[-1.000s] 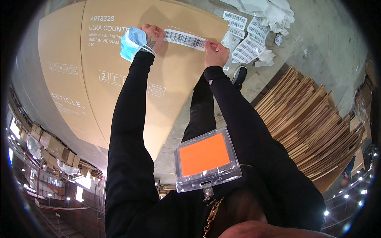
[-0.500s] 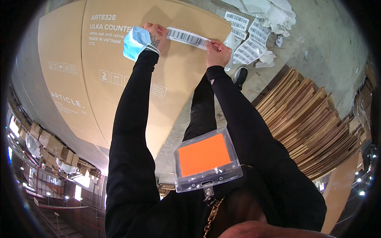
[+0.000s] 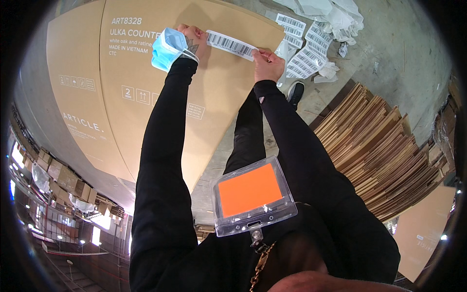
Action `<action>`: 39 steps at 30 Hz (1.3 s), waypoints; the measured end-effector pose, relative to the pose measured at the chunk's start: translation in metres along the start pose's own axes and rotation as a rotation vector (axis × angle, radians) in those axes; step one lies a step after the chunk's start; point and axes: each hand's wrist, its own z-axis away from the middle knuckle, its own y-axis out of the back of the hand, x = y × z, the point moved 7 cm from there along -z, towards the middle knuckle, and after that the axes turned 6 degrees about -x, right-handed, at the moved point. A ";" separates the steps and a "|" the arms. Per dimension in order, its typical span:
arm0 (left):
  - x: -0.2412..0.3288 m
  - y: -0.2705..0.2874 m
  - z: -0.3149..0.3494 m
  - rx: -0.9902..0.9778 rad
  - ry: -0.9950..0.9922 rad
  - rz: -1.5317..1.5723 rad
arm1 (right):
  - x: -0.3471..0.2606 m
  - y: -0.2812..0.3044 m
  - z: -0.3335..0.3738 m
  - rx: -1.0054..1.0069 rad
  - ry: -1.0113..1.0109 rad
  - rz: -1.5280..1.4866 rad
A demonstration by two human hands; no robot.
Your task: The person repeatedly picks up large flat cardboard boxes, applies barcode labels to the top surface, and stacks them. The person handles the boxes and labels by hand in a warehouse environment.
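A long white barcode label [image 3: 230,45] stretches across the top of a large brown cardboard box [image 3: 219,80]. My left hand [image 3: 193,38] is closed at the label's left end, its fingers curled and partly hidden from view. At the other end, my right hand [image 3: 269,64] pinches the label's right corner between thumb and fingers. Whether the label lies flat against the cardboard or slightly above it, I cannot tell. Around my left wrist hangs a blue face mask [image 3: 168,48] by its ear loops.
Sheets of barcode labels [image 3: 307,57] and crumpled white plastic [image 3: 340,19] lie on the concrete floor beyond the box's right edge. To the right stands a big stack of flattened cardboard [image 3: 379,151]. A badge holder with an orange card [image 3: 250,190] hangs before me.
Both hands and the label have shifted very slightly to the right, with my left fingers a little higher. A cardboard panel at the lower right shows more fully now.
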 end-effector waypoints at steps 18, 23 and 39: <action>0.004 0.000 0.001 0.028 0.056 -0.038 | -0.013 0.002 0.008 0.078 0.079 0.200; 0.002 -0.001 -0.003 0.022 0.052 -0.029 | -0.016 0.001 0.009 0.096 0.163 0.259; 0.007 0.017 -0.008 -0.001 0.041 -0.138 | -0.001 0.056 -0.026 0.088 0.037 0.247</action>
